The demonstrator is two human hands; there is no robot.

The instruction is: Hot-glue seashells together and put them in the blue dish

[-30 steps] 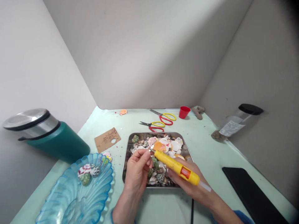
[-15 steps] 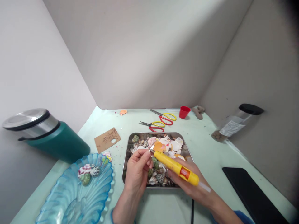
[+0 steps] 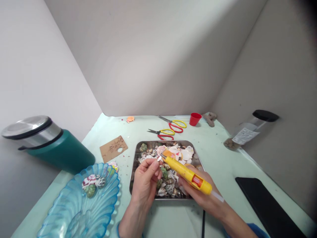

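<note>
My right hand [image 3: 198,191] is wrapped round a yellow hot glue gun [image 3: 184,171], a clear glue stick [image 3: 218,196] poking from its back end. Its metal nozzle is close to a small white piece [image 3: 159,158] pinched between the thumb and fingers of my left hand [image 3: 146,180]. The piece is too small to name, and whether the nozzle touches it I cannot tell. Both hands are over a metal tray [image 3: 173,199] filled with shells [image 3: 169,188], some white, some greenish, some spotted. Orange and white flat shells [image 3: 175,152] lie near its far side.
At left stand a blue scalloped dish [image 3: 74,205] with several shells and a green bottle [image 3: 64,152]. Brown card [image 3: 114,148], two pairs of scissors [image 3: 166,133], a red cup [image 3: 195,119] lie beyond the tray. At right are a clear jar [image 3: 242,134] and a black flat object [image 3: 267,205].
The glue gun's nozzle has shifted slightly up and right, away from my left fingertips. More of the small white piece shows. My left hand has hardly moved.
</note>
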